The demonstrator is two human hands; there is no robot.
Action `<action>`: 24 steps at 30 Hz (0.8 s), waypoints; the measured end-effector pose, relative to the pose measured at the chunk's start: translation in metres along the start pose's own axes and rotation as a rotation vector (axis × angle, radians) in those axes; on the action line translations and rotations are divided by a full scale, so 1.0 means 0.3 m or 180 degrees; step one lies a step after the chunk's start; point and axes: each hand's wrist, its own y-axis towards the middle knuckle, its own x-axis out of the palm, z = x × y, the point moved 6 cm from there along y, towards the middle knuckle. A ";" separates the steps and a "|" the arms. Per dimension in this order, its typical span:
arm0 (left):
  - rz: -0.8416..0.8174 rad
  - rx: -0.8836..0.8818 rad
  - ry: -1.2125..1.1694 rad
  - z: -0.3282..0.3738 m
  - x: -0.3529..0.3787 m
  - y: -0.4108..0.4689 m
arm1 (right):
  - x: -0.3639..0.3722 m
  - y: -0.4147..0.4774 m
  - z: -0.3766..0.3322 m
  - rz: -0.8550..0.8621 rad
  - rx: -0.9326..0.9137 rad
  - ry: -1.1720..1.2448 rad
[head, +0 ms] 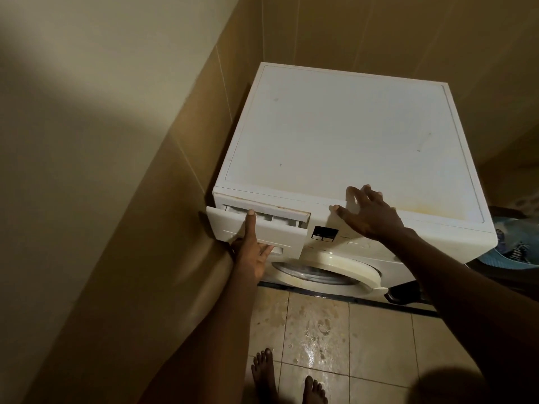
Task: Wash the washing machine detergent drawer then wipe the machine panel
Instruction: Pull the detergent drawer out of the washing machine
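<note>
A white front-loading washing machine (344, 132) stands in a tiled corner. Its detergent drawer (280, 230) at the top left of the front is pulled partly out, showing white compartments. My left hand (252, 249) grips the drawer front, thumb up over its top edge and fingers underneath in the handle recess. My right hand (367, 212) rests with spread fingers on the machine's front top edge, just right of the drawer. The control panel (325, 233) with its dark display and buttons sits between the drawer and my right wrist.
The round door (329, 274) is below the panel. A tan tiled wall (163, 176) runs close along the machine's left side. A blue basin (513, 246) with cloth stands at the right. The floor tiles (318, 328) are wet, and my bare feet stand there.
</note>
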 end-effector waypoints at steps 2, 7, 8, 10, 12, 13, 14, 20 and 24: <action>-0.0013 -0.0070 -0.0003 -0.004 -0.025 -0.015 | 0.010 0.000 0.003 -0.0025 0.0013 -0.0022; 0.0011 -0.0172 0.0001 -0.020 -0.073 -0.064 | -0.014 -0.039 -0.019 0.0553 -0.0186 0.0380; -0.0010 -0.0183 0.0000 -0.022 -0.080 -0.070 | -0.027 -0.060 -0.030 0.0798 -0.0233 0.0555; -0.0023 -0.0179 0.0056 -0.022 -0.091 -0.079 | -0.043 -0.111 -0.077 0.1205 -0.0501 0.0668; 0.0048 -0.0151 0.0165 -0.023 -0.104 -0.089 | -0.030 -0.153 -0.141 0.1256 -0.0886 0.0662; 0.0088 -0.0141 0.0206 -0.025 -0.114 -0.095 | -0.018 -0.167 -0.171 0.1180 -0.1022 0.0683; 0.0120 -0.0143 0.0226 -0.027 -0.125 -0.104 | -0.003 -0.178 -0.196 0.1084 -0.1119 0.0707; 0.0157 -0.0182 0.0294 -0.053 -0.196 -0.161 | 0.091 -0.194 -0.301 0.0461 -0.1264 0.0591; 0.0160 -0.0209 0.0244 -0.063 -0.217 -0.182 | 0.150 -0.203 -0.354 0.0054 -0.1166 0.0537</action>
